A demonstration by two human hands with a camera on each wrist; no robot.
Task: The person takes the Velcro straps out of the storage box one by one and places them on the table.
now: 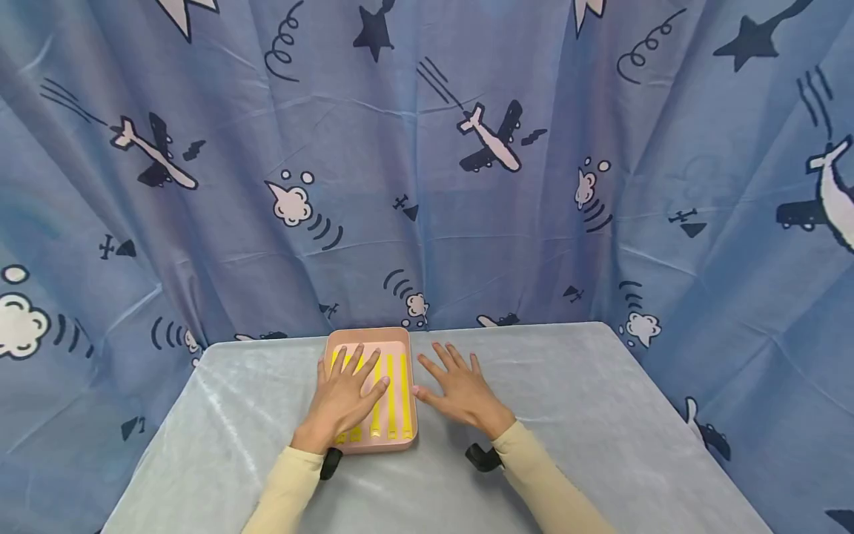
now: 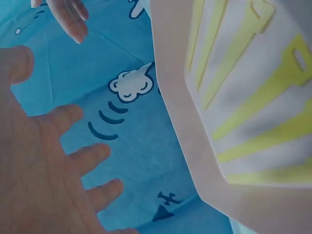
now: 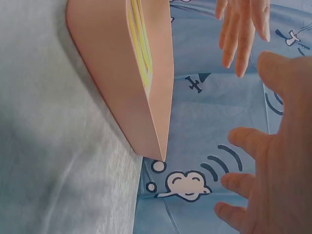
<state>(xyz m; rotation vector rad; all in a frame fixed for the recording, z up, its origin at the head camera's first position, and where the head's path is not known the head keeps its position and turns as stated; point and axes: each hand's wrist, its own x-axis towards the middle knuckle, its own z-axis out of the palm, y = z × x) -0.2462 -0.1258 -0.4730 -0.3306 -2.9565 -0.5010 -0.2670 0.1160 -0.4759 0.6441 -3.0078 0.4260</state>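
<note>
A pink rectangular tray (image 1: 373, 448) lies near the far edge of the table. Inside it several long yellow strips (image 1: 391, 393) are laid side by side; up close, the yellow pieces (image 2: 265, 102) taper like small saws, some with a slotted handle end. My left hand (image 1: 343, 399) hovers over the tray's left part with fingers spread, covering some of the strips from the head view. Just beyond the tray's right side is my right hand (image 1: 463, 391), fingers spread and holding nothing. In the right wrist view the tray's outer wall (image 3: 109, 68) stands beside that hand.
A pale grey cloth covers the table (image 1: 554, 386). Behind it hangs a blue curtain (image 1: 373, 148) printed with planes, stars and clouds, close to the table's far edge. Dark wrist mounts (image 1: 483, 457) sit under both wrists.
</note>
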